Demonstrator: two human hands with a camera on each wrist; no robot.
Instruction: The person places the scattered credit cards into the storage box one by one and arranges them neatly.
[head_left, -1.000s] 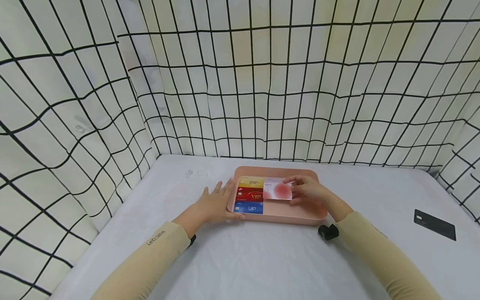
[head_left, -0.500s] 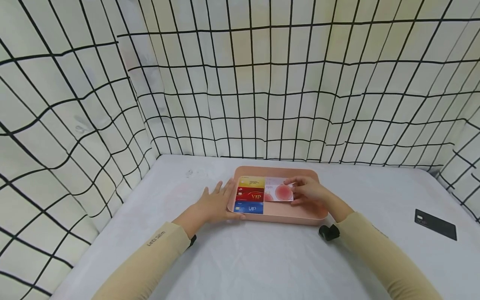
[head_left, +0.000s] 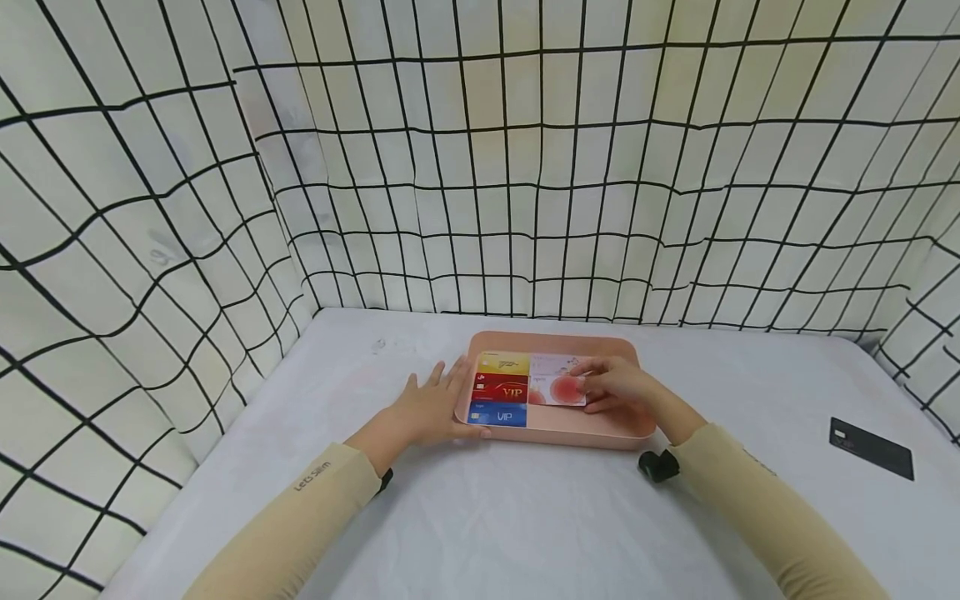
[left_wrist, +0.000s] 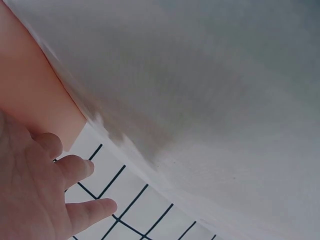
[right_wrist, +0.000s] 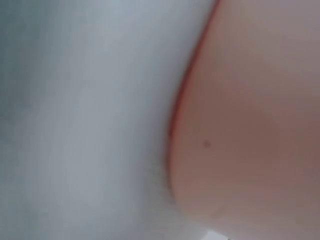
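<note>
In the head view a shallow pink tray (head_left: 577, 429) lies on the table. Down its left side run a yellow card (head_left: 502, 363), a red VIP card (head_left: 501, 388) and a blue VIP card (head_left: 498, 414), overlapping or edge to edge. Beside them is a pink card with a red circle (head_left: 553, 393); my right hand (head_left: 618, 385) pinches it by the right edge. A pale floral strip above it looks like another card, partly covered. My left hand (head_left: 429, 410) rests spread against the tray's left rim, also seen in the left wrist view. The right wrist view shows only the tray's wall (right_wrist: 250, 130) and tablecloth.
A black card (head_left: 870, 450) lies apart on the white table at the right. Black netting (head_left: 540, 183) over pale walls closes the back and sides. A black wrist strap piece (head_left: 658, 466) sits under my right wrist.
The pink card has shifted slightly right and toward me with my right hand, baring more of the pale floral strip above. My left hand stays on the tray.
</note>
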